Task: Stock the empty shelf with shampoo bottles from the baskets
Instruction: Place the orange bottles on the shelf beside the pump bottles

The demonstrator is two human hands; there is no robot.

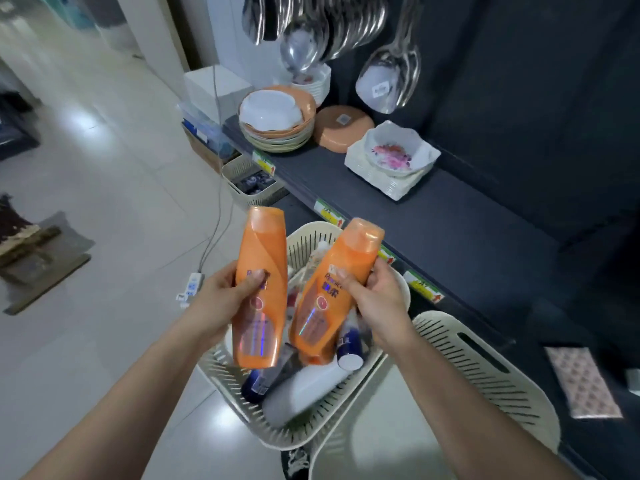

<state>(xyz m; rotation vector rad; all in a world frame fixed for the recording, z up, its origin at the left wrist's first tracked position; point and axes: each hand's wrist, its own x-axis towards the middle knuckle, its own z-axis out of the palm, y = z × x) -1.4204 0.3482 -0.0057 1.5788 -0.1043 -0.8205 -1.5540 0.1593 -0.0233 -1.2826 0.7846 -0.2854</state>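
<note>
Both grips curled: left hand (218,301) round left bottle (263,244), right hand (382,301) round right bottle (348,258).

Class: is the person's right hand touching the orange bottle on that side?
Touching. The head view shows the right hand wrapped round the right orange bottle, thumb lying across its label.

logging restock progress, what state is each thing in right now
left hand, gripping left orange bottle
right hand, gripping right orange bottle
far basket, holds jumbled bottles
white bottle, lying in far basket
near basket, nothing visible inside
orange bowl, upside down on shelf
</note>
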